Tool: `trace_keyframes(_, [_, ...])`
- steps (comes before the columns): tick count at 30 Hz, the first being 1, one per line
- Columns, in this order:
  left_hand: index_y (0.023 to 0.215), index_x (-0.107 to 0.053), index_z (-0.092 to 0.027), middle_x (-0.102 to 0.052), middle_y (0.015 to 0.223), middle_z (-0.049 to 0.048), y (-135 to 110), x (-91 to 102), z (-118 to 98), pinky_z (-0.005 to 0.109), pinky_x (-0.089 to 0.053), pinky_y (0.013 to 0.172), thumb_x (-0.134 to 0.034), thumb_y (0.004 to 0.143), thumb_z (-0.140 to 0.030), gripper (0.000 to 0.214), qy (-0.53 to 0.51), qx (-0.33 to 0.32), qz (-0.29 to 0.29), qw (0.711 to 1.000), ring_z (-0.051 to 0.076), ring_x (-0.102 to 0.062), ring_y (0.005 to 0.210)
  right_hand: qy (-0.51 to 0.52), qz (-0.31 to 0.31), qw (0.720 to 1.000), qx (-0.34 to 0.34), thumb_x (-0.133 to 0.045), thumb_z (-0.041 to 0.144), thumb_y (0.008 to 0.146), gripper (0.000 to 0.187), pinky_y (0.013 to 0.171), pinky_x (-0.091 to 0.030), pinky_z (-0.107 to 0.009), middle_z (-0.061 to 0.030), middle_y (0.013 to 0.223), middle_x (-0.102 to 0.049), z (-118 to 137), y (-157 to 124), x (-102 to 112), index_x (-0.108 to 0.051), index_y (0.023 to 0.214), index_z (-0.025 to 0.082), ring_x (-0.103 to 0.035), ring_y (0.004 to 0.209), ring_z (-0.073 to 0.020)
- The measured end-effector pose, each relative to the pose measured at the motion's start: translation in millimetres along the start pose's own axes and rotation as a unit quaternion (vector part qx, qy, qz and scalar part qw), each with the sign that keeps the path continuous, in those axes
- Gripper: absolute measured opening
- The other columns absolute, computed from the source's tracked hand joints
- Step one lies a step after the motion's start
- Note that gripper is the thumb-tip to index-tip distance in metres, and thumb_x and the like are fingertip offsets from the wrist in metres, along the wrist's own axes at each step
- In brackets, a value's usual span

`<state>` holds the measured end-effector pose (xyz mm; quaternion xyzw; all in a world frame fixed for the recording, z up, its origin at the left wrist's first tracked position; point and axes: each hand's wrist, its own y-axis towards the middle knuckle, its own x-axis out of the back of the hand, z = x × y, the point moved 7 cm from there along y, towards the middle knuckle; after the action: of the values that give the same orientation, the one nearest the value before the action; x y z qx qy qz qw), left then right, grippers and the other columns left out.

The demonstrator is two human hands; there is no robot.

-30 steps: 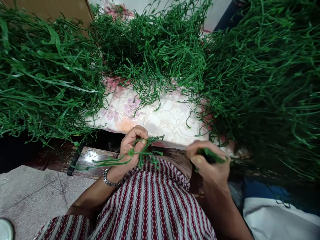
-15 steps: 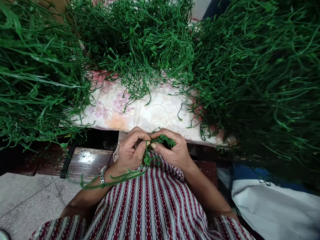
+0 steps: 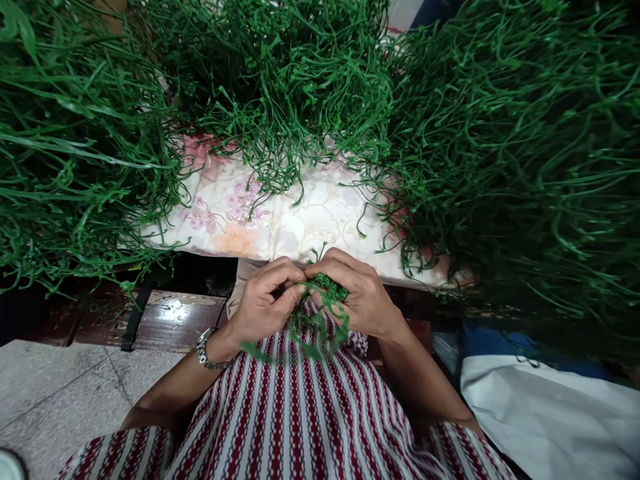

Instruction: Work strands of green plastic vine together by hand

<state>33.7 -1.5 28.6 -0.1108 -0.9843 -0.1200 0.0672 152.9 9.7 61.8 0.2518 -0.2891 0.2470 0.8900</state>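
My left hand [image 3: 273, 297] and my right hand [image 3: 353, 293] meet just below the table's near edge, fingertips almost touching. Between them is a small bunch of thin green stems [image 3: 327, 288], which look like plastic stems for artificial flowers. My right hand is closed around the bunch, with part of it hidden in the palm. The left thumb and forefinger pinch a green stem beside it. Loose stem ends [image 3: 310, 333] dangle in front of the striped garment and are smeared by motion. A metal watch [image 3: 204, 348] is on my left wrist.
Large heaps of green stems lie at the left [image 3: 75, 167], the back [image 3: 300, 73] and the right [image 3: 525, 147] on a flowered tablecloth [image 3: 305, 223]. A wooden bench [image 3: 175, 320] shows at lower left. A white sack [image 3: 545, 400] is at lower right.
The long stem that trailed left across my left wrist has swung right and hangs below the hands. My right hand has shifted slightly; both hands stay close together.
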Motion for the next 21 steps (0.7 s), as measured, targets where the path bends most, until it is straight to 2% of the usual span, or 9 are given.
trace_keyframes(2, [0.07,-0.059,-0.017,-0.052,0.062,0.0002,0.7,0.5,3.7,0.023,-0.036,0.054,-0.056,0.079,-0.018,0.01,-0.016,0.017,0.011,1.0,0.011,-0.047,0.059,0.003,0.022,1.0,0.002,-0.052,0.012,0.076,0.019,0.062,-0.043,-0.024,-0.0044,0.079,-0.055,-2.0,-0.8,-0.9,-0.06,0.093,0.015,-0.052,0.071,-0.0136])
trace_keyframes(6, [0.064,-0.058,-0.016,-0.047,0.055,-0.0016,2.1,-0.1,14.9,0.021,-0.031,0.047,-0.059,0.079,-0.025,0.017,-0.099,0.105,0.072,0.987,0.009,-0.039,0.05,-0.015,0.088,0.996,0.01,-0.049,0.015,0.081,0.016,0.061,-0.042,-0.024,-0.0034,0.076,-0.057,-3.9,-1.1,-3.8,-0.061,0.092,0.015,-0.052,0.067,-0.0124])
trace_keyframes(8, [0.062,-0.056,-0.015,-0.043,0.053,-0.0026,2.7,-0.4,18.1,0.02,-0.028,0.045,-0.062,0.076,-0.029,0.021,-0.139,0.145,0.089,0.976,0.008,-0.035,0.048,-0.001,0.09,0.996,0.004,-0.049,0.015,0.082,0.015,0.061,-0.041,-0.024,-0.0032,0.075,-0.057,-4.8,0.4,-3.3,-0.061,0.09,0.015,-0.052,0.066,-0.0121])
trace_keyframes(10, [0.06,-0.054,-0.015,-0.04,0.052,-0.0034,3.7,-0.6,18.8,0.02,-0.026,0.043,-0.064,0.074,-0.031,0.024,-0.164,0.164,0.079,0.969,0.007,-0.032,0.047,0.036,0.071,0.997,-0.005,-0.05,0.017,0.083,0.012,0.061,-0.041,-0.023,-0.0028,0.075,-0.057,-6.6,2.3,-3.1,-0.061,0.088,0.015,-0.052,0.066,-0.0112])
trace_keyframes(14, [0.06,-0.051,-0.016,-0.042,0.053,-0.0039,5.1,-0.9,15.7,0.019,-0.027,0.043,-0.063,0.075,-0.029,0.024,-0.127,0.134,0.007,0.983,0.007,-0.034,0.048,0.135,0.032,0.988,-0.068,-0.062,0.028,0.079,0.017,0.062,-0.04,-0.021,-0.0006,0.079,-0.057,-20.2,1.4,-13.1,-0.058,0.09,0.016,-0.051,0.068,-0.0095])
trace_keyframes(17, [0.062,-0.052,-0.016,-0.045,0.055,-0.0037,4.1,-0.2,13.2,0.018,-0.031,0.046,-0.06,0.077,-0.022,0.018,-0.044,0.093,-0.041,0.994,0.007,-0.037,0.049,0.179,0.011,0.975,-0.129,-0.069,0.034,0.073,0.024,0.058,-0.037,-0.02,0.0032,0.071,-0.051,-32.0,-3.2,-25.1,-0.054,0.08,0.016,-0.046,0.064,-0.0081])
trace_keyframes(19, [0.065,-0.054,-0.016,-0.049,0.056,-0.0032,4.0,0.3,10.7,0.019,-0.033,0.049,-0.058,0.079,-0.018,0.014,0.007,0.064,-0.044,0.997,0.007,-0.042,0.05,0.194,0.017,0.969,-0.151,-0.068,0.034,0.074,0.025,0.055,-0.035,-0.019,0.0048,0.066,-0.047,-34.3,-5.5,-31.1,-0.05,0.073,0.017,-0.042,0.06,-0.0073])
trace_keyframes(21, [0.067,-0.056,-0.017,-0.052,0.059,-0.0019,5.0,0.1,8.2,0.02,-0.036,0.052,-0.056,0.08,-0.017,0.012,0.034,0.042,-0.017,0.998,0.009,-0.047,0.053,0.19,0.032,0.97,-0.15,-0.065,0.03,0.077,0.022,0.054,-0.033,-0.019,0.0053,0.065,-0.044,-32.0,-6.3,-32.6,-0.048,0.071,0.017,-0.039,0.059,-0.0068])
